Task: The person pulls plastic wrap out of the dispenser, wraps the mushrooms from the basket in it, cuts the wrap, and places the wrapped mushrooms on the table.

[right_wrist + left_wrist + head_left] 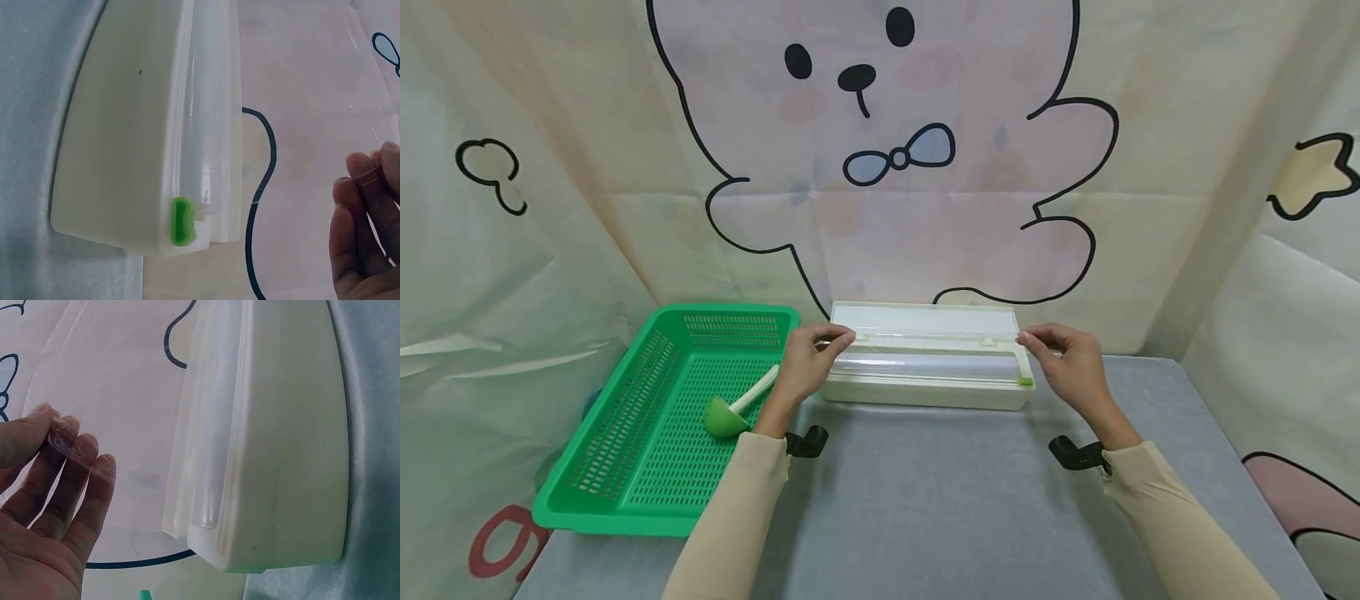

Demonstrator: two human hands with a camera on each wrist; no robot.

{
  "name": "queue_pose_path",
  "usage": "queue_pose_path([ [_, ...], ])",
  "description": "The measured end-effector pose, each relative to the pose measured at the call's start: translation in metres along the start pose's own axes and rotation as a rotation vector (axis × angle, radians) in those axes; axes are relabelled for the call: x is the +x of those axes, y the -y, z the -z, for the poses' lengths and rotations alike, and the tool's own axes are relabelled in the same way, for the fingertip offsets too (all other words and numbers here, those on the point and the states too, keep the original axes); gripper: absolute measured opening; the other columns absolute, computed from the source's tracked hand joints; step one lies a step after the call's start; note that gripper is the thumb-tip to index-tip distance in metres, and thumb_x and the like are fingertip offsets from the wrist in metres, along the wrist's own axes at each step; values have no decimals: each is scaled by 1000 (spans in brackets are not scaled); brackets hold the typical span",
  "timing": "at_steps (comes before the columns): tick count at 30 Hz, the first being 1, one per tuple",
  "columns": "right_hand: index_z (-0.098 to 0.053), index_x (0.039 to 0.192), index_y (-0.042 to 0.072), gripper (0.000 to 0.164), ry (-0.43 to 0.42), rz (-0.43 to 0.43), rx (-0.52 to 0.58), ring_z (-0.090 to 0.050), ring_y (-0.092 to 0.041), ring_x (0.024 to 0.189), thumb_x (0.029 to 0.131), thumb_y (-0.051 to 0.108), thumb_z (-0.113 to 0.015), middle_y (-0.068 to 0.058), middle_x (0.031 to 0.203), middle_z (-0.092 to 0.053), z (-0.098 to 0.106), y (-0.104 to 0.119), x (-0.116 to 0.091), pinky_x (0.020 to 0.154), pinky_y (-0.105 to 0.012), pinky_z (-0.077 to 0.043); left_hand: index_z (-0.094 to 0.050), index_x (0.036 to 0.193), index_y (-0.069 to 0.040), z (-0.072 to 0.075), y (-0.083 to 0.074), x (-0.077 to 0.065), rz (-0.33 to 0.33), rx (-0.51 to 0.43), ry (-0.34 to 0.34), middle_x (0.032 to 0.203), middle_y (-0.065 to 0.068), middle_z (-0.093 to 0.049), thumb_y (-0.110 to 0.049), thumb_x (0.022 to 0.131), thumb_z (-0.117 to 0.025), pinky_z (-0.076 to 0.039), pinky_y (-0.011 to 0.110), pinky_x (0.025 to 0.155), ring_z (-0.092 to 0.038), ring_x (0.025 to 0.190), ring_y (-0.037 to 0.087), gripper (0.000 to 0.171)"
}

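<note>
A white cling film dispenser [925, 395] stands on the table with its lid [921, 317] raised at the back. A clear roll of film [925, 366] lies inside it. My left hand [805, 367] pinches one corner of the cling film [75, 449] between thumb and fingers, above the dispenser's left end. At the other end my right hand [1072, 372] pinches the opposite corner. Between the hands the transparent sheet is stretched, though its outline is hard to see. A small green tab [183, 221] sits on the dispenser's right front corner.
To the left is a green plastic basket [613, 523] with perforated sides. In it lies a green ladle [724, 418] with a white handle, partly behind my left wrist. A grey cloth covers the table [932, 508]; a printed curtain [1157, 208] hangs close behind the dispenser.
</note>
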State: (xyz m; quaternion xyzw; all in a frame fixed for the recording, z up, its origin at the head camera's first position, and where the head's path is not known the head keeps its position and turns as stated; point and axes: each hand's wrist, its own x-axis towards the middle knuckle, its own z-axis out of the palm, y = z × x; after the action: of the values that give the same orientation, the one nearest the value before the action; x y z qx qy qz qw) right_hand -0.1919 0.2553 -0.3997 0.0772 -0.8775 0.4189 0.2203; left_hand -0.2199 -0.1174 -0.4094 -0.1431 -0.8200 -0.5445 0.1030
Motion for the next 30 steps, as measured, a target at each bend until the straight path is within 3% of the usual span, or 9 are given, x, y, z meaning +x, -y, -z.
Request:
queue_pose_path([
  [12,-75,101,-5,18,-12,-5,-25,-57,7,79,96,12,-72,-18,95,-75,5,7,2,70,-10,-44,-77,102,1,3,-13,3,-35,14,-12,98,14,-74,-13,98,-70,-58,46,85,-69,98,29,17],
  [30,-75,105,-3,22,-3,-31,-27,-58,0,85,98,17,-70,-18,100,-74,16,20,5,73,-15,-45,-76,104,1,9,-25,6,-73,-3,-19,102,13,-74,-13,98,-69,-58,42,86,-70,98,26,17],
])
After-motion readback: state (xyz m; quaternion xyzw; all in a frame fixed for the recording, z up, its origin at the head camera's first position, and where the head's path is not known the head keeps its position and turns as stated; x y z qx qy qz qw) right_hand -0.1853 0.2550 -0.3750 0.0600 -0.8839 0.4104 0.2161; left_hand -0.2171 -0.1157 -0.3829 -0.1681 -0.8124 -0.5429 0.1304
